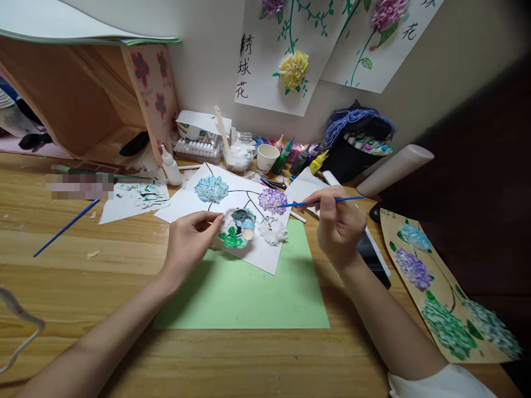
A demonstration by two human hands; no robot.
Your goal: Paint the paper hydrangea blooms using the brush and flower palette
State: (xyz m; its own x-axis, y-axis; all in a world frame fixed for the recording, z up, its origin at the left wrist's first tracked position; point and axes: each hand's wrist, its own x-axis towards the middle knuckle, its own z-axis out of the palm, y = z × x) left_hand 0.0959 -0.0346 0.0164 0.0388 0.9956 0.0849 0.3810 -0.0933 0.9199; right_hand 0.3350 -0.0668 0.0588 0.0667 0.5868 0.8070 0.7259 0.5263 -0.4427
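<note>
My left hand (193,240) pinches the edge of a small paint palette (237,228) smeared with green, black, white and light blue. In my right hand (341,225) is a thin blue paintbrush (309,203), its tip at the purple flower. Beneath the palette lies a white sheet (259,258) with drawn dark branches. It bears a light blue textured flower (211,189), a purple one (272,200) and a white one (272,230). The palette hides part of the branches. Under the sheet rests a light green paper (249,301).
A second blue brush (66,228) and a paint-streaked paper (135,200) lie at left. Behind stand a white glue bottle (171,167), a paper cup (267,158) and several paint bottles (282,157). A finished flower picture (440,287) and a dark tablet-like device (373,257) are at right.
</note>
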